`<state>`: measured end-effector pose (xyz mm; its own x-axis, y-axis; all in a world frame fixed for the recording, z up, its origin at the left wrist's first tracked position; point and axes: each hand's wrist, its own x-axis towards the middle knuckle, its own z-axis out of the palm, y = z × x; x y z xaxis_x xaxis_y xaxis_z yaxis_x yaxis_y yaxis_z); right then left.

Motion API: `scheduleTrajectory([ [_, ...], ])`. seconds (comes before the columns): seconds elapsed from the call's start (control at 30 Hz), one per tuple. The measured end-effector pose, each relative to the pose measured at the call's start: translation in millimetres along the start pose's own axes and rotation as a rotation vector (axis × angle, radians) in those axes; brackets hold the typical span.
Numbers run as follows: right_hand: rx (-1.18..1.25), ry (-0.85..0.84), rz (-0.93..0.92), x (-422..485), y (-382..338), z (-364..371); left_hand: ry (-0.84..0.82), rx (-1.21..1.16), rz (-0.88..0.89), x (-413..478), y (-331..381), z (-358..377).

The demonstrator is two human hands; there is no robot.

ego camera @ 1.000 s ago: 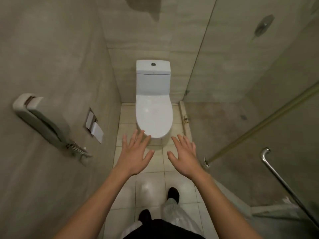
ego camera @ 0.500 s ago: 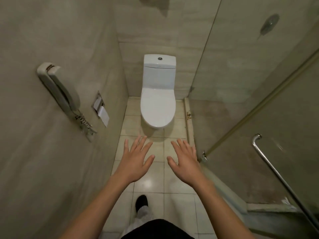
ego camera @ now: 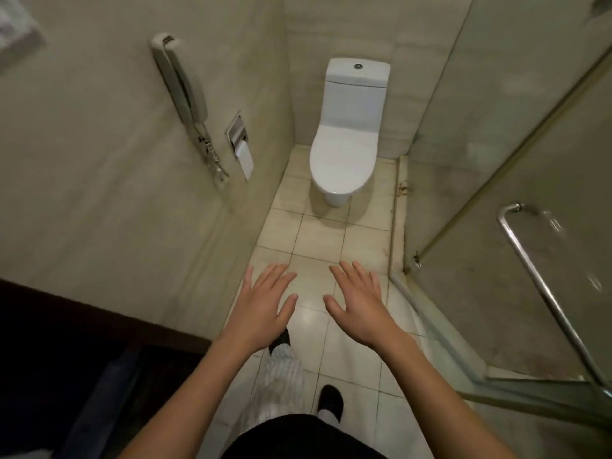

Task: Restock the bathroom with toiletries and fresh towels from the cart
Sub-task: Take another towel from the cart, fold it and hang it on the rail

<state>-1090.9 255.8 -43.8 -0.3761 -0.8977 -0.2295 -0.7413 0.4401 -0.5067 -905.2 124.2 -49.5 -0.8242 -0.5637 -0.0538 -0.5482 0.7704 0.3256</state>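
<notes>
White toilet [ego camera: 347,150]: stands by the far wall with its lid down, well away from both hands.
Left hand [ego camera: 261,309]: held out flat over the floor, palm down, fingers straight and spread. It holds nothing.
Right hand [ego camera: 357,306]: just beside the left hand, not touching it. It is flat too, palm down, fingers spread, and holds nothing.
Arms [ego camera: 440,392]: bare, reaching forward from the bottom of the view.
Paper roll [ego camera: 244,157]: sits in a metal holder [ego camera: 235,127] on the left wall, one sheet hanging down. It is well ahead of the left hand and off to the left.
White thing [ego camera: 16,38]: high in the top left corner, too blurry to tell what it is.
Phone [ego camera: 180,81]: grey, hangs on the left wall just beside the paper roll, curly cord below. Any writing is too small to read.
Glass door [ego camera: 496,226]: on the right, with a shiny metal handle [ego camera: 543,293].
Floor [ego camera: 331,233]: pale square tiles under the hands.
Shoes [ego camera: 331,399]: two dark ones, on the tiles below the hands.
</notes>
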Motion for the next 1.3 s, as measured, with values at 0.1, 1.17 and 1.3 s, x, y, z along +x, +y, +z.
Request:
scheduleTrajectory([
  [0.1,-0.004,-0.032,-0.058,-19,-12,11,-0.060,0.001,-0.109,-38,3,-2],
  [1.17,-0.140,-0.311,-0.602,-203,-321,221,0.075,-0.195,-0.726,-480,-116,-48],
  [1.3,-0.138,-0.321,-0.634,-191,-348,226,0.083,-0.183,-0.742,-486,-136,-56],
])
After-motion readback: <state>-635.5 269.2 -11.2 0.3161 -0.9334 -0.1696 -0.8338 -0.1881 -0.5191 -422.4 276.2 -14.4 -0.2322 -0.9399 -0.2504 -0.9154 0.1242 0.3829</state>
